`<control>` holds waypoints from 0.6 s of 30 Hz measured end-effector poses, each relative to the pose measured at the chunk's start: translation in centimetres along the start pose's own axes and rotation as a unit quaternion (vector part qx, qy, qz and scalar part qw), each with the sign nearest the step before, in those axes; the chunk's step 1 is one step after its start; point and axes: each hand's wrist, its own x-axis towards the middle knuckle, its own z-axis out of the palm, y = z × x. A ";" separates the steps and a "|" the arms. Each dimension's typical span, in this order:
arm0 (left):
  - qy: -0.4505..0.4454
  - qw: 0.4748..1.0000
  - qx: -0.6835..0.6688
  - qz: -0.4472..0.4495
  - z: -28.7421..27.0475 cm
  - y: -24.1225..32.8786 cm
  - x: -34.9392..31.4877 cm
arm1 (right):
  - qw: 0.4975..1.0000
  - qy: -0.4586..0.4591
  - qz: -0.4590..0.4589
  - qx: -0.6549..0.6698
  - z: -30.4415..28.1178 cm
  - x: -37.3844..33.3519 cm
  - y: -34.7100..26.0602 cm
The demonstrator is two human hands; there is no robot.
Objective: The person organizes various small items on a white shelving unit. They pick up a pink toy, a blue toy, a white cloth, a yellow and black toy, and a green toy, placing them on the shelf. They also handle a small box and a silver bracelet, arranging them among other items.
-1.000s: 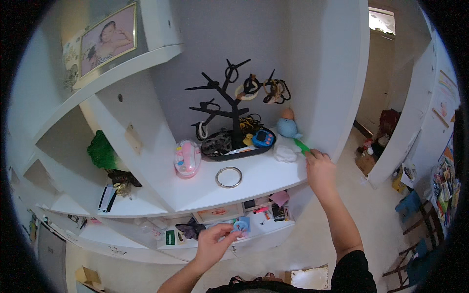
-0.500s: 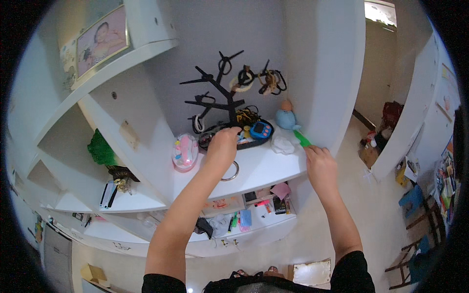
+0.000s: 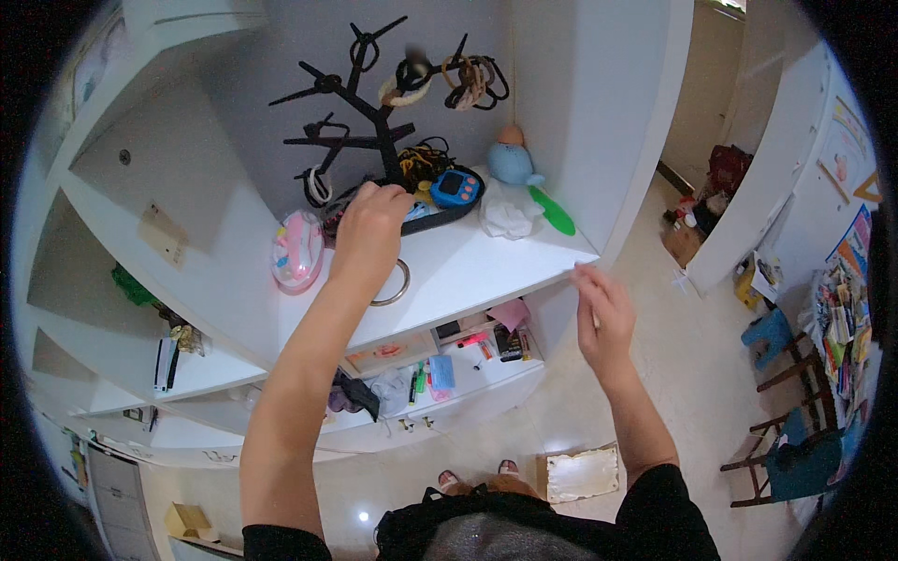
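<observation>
- One black tree-shaped stand (image 3: 385,145), rising from one black oval tray (image 3: 440,224) on the white shelf (image 3: 468,271).
- Several hair ties (image 3: 477,84) looped over its branches, too overlapped to count.
- One blue handheld gadget (image 3: 456,189) with orange buttons, at the tray's right end.
- One silver ring (image 3: 407,283), flat in front of the tray.
- One pink clear-topped case (image 3: 299,251), left of the tray.
- Right of the tray, one light-blue whale-shaped figure (image 3: 510,164), one crumpled white bundle (image 3: 510,215) and one green paddle-shaped piece (image 3: 555,213).
- On a lower shelf, one blue rectangular pad (image 3: 441,372) beside several pens (image 3: 412,385).
- On the floor, one shallow box (image 3: 582,474) near two sandalled feet (image 3: 449,481).
- In the way: left forearm (image 3: 309,393), across the shelf and over part of the ring.
- Left hand (image 3: 372,220): over the tray, fingers curled downward; fingertips hidden, so cannot tell how far open or whether gripping anything.
- Right hand (image 3: 603,318): empty, half open, fingers loosely bent, just beside the shelf's front edge, nearest the green piece; contact with the edge unclear.
</observation>
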 end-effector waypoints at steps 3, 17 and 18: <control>0.064 0.996 -0.056 0.024 -1.1 1.4 -0.6 | 0.996 -0.033 0.069 0.051 1.0 -5.6 0.9; 0.099 0.992 0.027 -0.070 -5.8 0.9 -11.4 | 0.878 -0.339 0.337 -0.029 11.7 -26.1 7.2; 0.104 0.991 0.030 -0.074 -5.9 0.8 -11.5 | 0.864 -0.352 0.356 -0.054 12.3 -25.8 7.4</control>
